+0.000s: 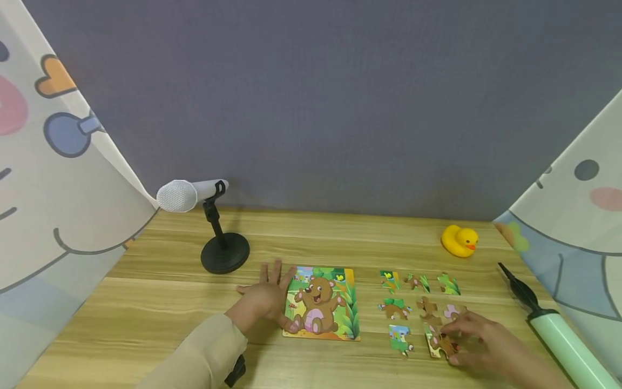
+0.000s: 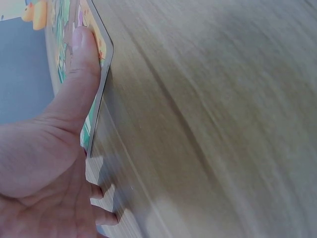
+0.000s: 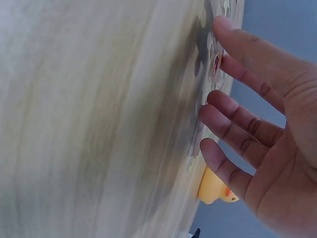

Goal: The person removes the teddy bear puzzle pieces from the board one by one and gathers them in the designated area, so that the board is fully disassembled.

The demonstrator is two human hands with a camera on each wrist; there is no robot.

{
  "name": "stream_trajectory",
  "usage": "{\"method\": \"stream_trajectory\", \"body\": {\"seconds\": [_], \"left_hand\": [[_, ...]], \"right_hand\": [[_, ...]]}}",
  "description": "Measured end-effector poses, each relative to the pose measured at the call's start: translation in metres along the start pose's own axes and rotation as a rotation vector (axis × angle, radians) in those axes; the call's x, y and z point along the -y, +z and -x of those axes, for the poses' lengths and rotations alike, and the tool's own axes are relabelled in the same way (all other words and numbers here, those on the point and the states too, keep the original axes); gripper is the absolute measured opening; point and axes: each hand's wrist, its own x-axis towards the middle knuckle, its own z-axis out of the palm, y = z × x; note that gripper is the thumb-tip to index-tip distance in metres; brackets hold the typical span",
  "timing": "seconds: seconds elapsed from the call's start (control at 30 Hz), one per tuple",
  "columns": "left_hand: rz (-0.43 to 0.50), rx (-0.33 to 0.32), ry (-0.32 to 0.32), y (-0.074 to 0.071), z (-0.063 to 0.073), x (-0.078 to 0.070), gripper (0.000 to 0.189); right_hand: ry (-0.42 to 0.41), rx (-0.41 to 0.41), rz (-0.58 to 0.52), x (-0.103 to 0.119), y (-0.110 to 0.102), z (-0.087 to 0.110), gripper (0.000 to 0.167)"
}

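Observation:
A bear picture board (image 1: 318, 310), square with rounded corners, lies on the wooden table. My left hand (image 1: 264, 300) is spread at its left edge; the thumb (image 2: 84, 59) rests on the board's corner, and the other fingers reach beyond the edge onto the table. To the right, my right hand (image 1: 486, 341) pinches a jigsaw piece (image 1: 435, 341) with brown and green print between thumb and index finger. Its remaining fingers are loosely bent in the right wrist view. Several loose jigsaw pieces, among them a blue-and-green one (image 1: 399, 337) and a brown one (image 1: 427, 307), lie spread around it.
A white microphone (image 1: 180, 195) on a black round stand (image 1: 225, 253) stands at the back left. A yellow rubber duck (image 1: 459, 241) sits at the back right. A pale green pump (image 1: 566, 337) with a black nozzle lies along the right edge. A grey panel rises behind.

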Motion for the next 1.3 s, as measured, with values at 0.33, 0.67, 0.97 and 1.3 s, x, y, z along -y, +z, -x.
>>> {"method": "stream_trajectory", "body": {"seconds": [0.33,0.67,0.97,1.3], "left_hand": [[0.002,0.001,-0.001,0.0,0.0,0.001,0.134],[-0.001,0.002,-0.005,0.0,0.001,0.002,0.134],[-0.003,0.0,-0.001,0.0,0.001,0.002,0.134],[0.005,-0.007,0.01,0.0,0.0,0.002,0.134]], "right_hand": [[0.0,0.034,0.023,-0.002,0.004,0.002,0.041],[0.043,0.11,-0.015,0.006,-0.003,-0.006,0.036],[0.028,0.001,-0.041,0.028,-0.006,-0.034,0.029],[0.122,0.082,-0.246,0.063,0.003,-0.071,0.026]]}}
